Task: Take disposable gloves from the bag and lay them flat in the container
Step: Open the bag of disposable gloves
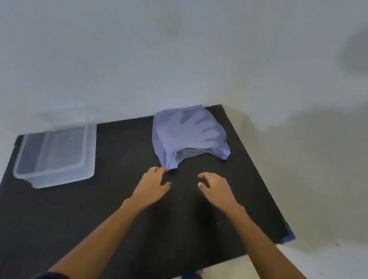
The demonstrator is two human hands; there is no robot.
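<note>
A thin bluish plastic bag (pixel 190 135) lies on the black mat (pixel 121 213) near the far wall, with pale disposable gloves showing through it. Its gathered corner points toward me. My left hand (pixel 153 184) rests on the mat with its fingertips at that corner; a firm grip cannot be made out. My right hand (pixel 215 189) hovers just right of the corner, fingers curled and apart, holding nothing. A clear plastic container (pixel 56 157) with nothing in it stands on the mat to the left.
The mat lies on a pale floor against a light wall. Its right corner (pixel 288 237) shows a blue edge. Dark clothing fills the bottom of the view.
</note>
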